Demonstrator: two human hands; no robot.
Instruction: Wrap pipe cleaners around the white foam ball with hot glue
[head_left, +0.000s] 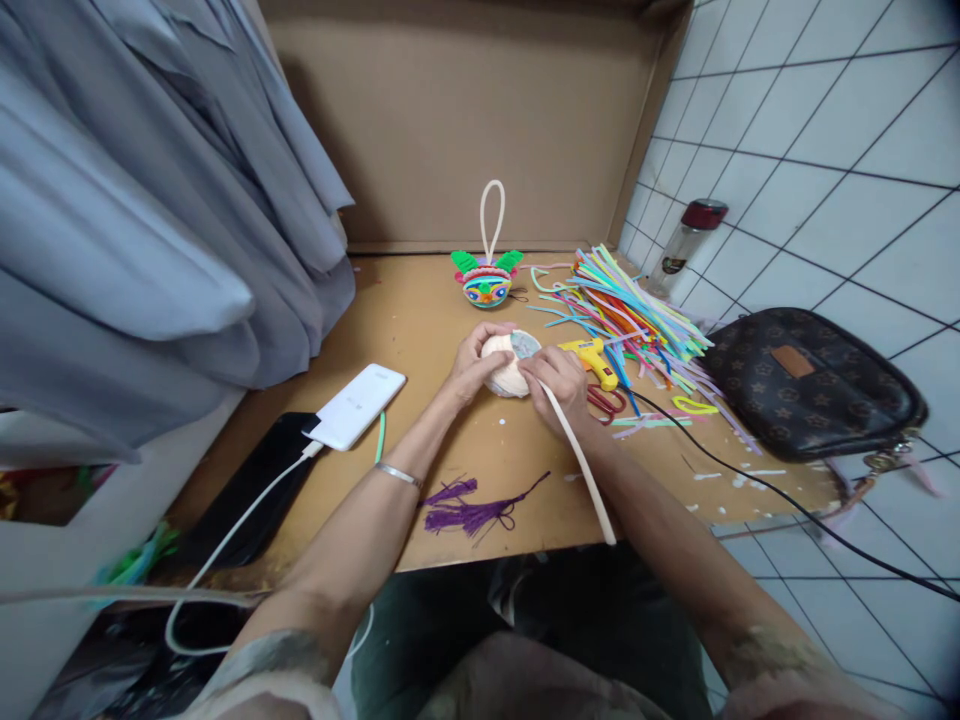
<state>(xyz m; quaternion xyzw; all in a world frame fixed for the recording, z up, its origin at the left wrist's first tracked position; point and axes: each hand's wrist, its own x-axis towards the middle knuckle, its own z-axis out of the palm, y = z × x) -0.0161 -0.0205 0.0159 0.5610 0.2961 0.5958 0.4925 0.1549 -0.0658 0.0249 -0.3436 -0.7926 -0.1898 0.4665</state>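
My left hand (474, 365) cups a small round ball (507, 376) partly wrapped in cream pipe cleaner, on the wooden table (420, 320). My right hand (559, 385) presses on the ball's right side and pinches a long cream pipe cleaner (586, 470) that trails back toward the table's front edge. A grey-blue patch of the ball shows at its top. Beyond my hands stands a finished colourful ornament (487, 284) with green ears and a cream loop.
A heap of coloured pipe cleaners (637, 315) lies right of my hands, with a yellow glue gun (594, 358) and its black cord (787, 500). A purple tassel (469, 510) lies near the front edge. A power bank (356, 405), phone (259, 490), bottle (682, 245), brown bag (810, 385).
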